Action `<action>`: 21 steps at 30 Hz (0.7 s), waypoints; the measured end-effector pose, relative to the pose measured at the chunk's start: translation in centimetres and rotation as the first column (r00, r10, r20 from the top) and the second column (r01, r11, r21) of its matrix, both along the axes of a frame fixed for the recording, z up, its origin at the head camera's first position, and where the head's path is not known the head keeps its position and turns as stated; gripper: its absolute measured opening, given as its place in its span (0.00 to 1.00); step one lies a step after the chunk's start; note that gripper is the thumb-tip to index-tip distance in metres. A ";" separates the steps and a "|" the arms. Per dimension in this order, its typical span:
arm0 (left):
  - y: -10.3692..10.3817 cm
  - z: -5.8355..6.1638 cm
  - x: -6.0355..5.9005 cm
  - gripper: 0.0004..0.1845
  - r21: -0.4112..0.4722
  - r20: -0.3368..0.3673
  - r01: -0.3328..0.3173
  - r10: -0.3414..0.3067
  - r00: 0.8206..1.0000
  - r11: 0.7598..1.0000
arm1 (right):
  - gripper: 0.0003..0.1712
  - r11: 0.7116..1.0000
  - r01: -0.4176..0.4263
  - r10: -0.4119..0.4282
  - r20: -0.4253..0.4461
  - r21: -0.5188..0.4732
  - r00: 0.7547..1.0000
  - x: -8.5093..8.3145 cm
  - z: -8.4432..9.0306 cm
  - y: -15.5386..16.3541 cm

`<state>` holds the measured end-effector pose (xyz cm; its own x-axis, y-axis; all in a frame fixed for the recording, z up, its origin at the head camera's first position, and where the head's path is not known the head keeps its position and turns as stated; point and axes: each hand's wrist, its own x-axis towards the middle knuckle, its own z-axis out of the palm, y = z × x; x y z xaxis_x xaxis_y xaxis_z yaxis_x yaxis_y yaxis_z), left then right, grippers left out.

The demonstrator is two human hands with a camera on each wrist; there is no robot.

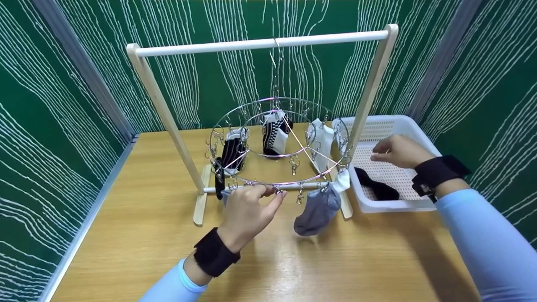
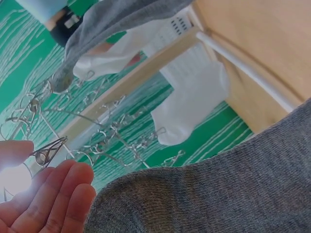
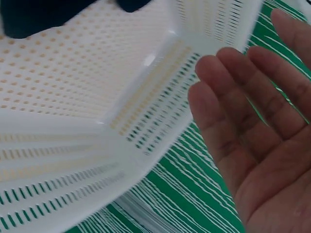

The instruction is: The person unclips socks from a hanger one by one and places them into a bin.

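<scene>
At the front rim of the round metal clip hanger (image 1: 268,183), my left hand (image 1: 247,212) pinches a small wire clip (image 2: 47,153) between thumb and forefinger. A grey sock (image 1: 319,212) hangs from the rim to its right. Another grey sock (image 2: 218,189) fills the lower part of the left wrist view, close beside the fingers; in the head view my hand mostly hides it. My right hand (image 1: 400,152) is over the white basket (image 1: 392,205), fingers loosely extended and nothing in them. A black sock (image 1: 377,185) lies in the basket below that hand.
The hanger hooks over the white bar (image 1: 260,45) of a wooden-legged stand on the table (image 1: 138,239). Around it hang a black-and-white sock (image 1: 234,153), a checkered sock (image 1: 275,136), a white sock (image 1: 322,142) and a black item (image 1: 219,180). Patterned green walls surround the table.
</scene>
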<state>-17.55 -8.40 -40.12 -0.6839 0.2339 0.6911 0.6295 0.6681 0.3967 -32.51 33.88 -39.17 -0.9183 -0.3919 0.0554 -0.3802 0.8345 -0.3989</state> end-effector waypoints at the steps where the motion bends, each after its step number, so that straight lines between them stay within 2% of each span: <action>1: 0.0 0.0 0.0 0.09 0.000 0.001 0.000 0.000 1.000 1.000 | 0.16 1.000 0.009 -0.009 -0.012 -0.010 1.000 0.2 0.3 0.1; 7: 0.0 0.0 0.0 0.08 0.005 -0.013 0.001 -0.001 1.000 1.000 | 0.19 0.998 0.045 -0.050 -0.093 -0.050 0.994 2.1 2.8 -0.3; 14: -0.1 0.0 0.0 0.08 0.004 -0.023 0.005 -0.005 1.000 1.000 | 0.14 0.995 0.055 -0.071 -0.216 -0.078 0.974 4.7 5.2 -1.5; 18: -0.2 0.0 0.0 0.09 0.007 -0.014 0.003 -0.003 1.000 1.000 | 0.14 0.993 -0.003 -0.030 -0.286 -0.114 0.958 6.0 5.8 -2.7; 21: -0.3 -0.1 -0.1 0.09 0.010 -0.008 0.002 -0.002 1.000 1.000 | 0.14 0.987 -0.069 0.014 -0.352 -0.142 0.936 6.9 6.0 -3.8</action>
